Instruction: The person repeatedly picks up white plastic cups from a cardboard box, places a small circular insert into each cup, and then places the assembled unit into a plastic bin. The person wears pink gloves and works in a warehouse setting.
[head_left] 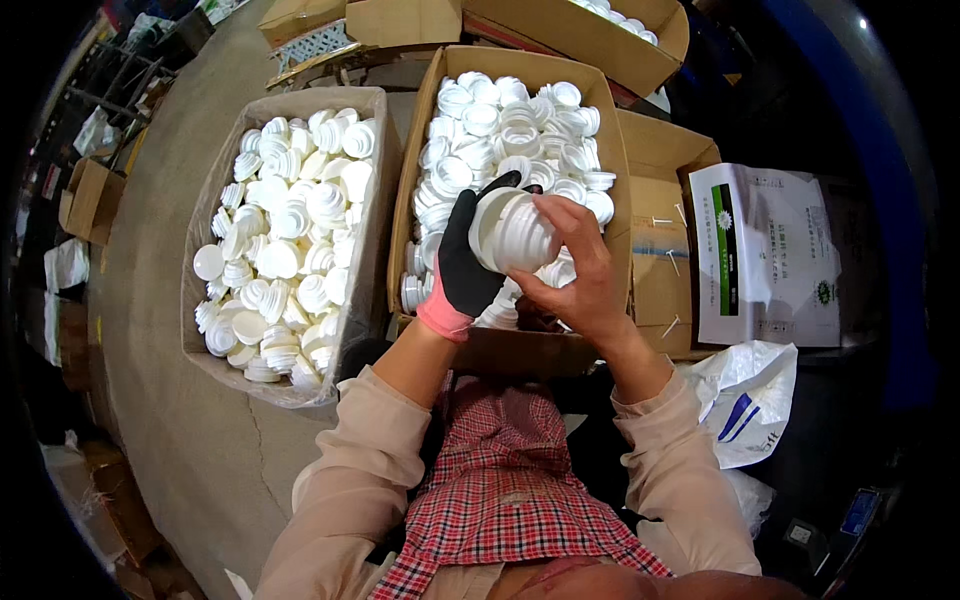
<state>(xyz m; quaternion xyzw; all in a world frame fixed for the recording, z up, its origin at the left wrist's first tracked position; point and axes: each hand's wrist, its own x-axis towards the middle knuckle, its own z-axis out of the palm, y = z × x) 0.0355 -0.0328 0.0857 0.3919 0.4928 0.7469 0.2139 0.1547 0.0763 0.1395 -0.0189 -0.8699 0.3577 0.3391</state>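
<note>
A white ridged plastic cap (524, 236) is held up between my two hands, its wide rim turned to the left. My left hand (462, 258), in a black glove with a pink cuff, grips it from the left side; some of its fingers are hidden behind the piece. The bare fingers of my right hand (582, 272) close on its stepped side from the right. Directly below and beyond is a cardboard box (622, 180) heaped with similar white ridged pieces (500, 135). Whether one piece or two fitted together is held, I cannot tell.
On the left stands a plastic-lined box (215, 165) full of white caps (280, 258). To the right are an open carton (655, 320) with a few thin white sticks, a printed white carton (765, 255) and a white plastic bag (745, 400). Another box (645, 65) stands at the back.
</note>
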